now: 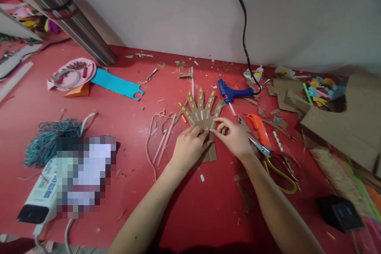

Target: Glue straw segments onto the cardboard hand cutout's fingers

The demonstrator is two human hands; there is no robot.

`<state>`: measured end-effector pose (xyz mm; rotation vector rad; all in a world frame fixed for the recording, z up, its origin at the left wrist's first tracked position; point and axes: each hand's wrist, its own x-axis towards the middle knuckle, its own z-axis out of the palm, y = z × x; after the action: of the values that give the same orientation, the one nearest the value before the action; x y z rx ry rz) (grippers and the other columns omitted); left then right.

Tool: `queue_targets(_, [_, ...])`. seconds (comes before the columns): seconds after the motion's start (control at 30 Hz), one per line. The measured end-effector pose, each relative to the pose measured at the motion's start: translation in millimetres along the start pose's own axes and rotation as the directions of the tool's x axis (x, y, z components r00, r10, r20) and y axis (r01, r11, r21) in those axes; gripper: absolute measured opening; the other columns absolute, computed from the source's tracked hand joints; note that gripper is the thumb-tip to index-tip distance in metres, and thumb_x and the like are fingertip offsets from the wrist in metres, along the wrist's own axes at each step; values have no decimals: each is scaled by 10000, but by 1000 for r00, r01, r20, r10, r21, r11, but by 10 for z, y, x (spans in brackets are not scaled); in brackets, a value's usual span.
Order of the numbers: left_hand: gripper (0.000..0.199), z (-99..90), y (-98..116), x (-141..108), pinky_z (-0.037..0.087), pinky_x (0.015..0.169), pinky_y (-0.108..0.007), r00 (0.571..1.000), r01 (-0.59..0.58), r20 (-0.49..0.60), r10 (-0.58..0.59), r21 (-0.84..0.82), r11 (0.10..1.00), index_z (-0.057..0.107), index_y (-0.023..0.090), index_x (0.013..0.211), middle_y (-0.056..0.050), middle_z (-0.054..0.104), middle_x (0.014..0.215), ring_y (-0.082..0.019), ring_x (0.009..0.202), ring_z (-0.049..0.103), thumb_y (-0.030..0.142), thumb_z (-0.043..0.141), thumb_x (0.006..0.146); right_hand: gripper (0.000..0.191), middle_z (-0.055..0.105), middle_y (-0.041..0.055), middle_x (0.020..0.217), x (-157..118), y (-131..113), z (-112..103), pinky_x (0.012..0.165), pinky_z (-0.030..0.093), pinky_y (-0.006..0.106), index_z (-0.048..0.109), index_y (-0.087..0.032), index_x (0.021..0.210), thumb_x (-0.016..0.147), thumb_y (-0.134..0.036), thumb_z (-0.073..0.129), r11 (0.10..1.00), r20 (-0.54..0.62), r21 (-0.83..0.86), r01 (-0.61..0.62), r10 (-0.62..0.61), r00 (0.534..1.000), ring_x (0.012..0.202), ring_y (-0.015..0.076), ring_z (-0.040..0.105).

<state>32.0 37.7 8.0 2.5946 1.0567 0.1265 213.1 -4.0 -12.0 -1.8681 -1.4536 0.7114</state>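
Note:
A brown cardboard hand (pixel 212 152) lies flat on the red table, its fingers spread away from me. Short orange and clear straw pieces sit along those fingers. My left hand (pixel 190 143) rests on its palm area, fingers curled and closed against the cardboard. From the other side my right hand (pixel 234 137) reaches in, thumb and forefinger pinched close at the palm. Whatever lies between those fingertips is too small to make out. Twine (pixel 148 137) and clear straws (pixel 164 138) lie left of the cardboard hand.
Beyond it lies a blue glue gun (pixel 235 92) with a black cord. Scissors (pixel 263 149) and an orange cutter (pixel 258 127) are at right, near cardboard scraps (pixel 333 123). At left are a yarn bundle (pixel 50 141), a blue strip (pixel 116 83) and a steel flask (pixel 77 27).

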Motion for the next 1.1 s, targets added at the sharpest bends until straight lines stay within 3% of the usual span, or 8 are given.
queue_targets(0.23, [286,7,-1,-1,517,766,-321,1000,-1,-14,1,7,1000,724,181,1144,-68,703,976,-233,935,661,393,642,971,339,674,-5,717,-1,-5,14,639,438,289,654,-224,1139,859,-415,656,1000,-32,-13,-16,15,999,631,153,582])
queue_targets(1.1, [274,50,-22,-2,489,726,-315,997,-27,-67,29,30,999,730,190,1123,-68,709,916,-224,897,651,385,569,1017,307,671,-8,720,1,6,-11,617,422,291,651,-234,1095,860,-432,657,1000,5,-6,-31,31,1000,626,155,583])
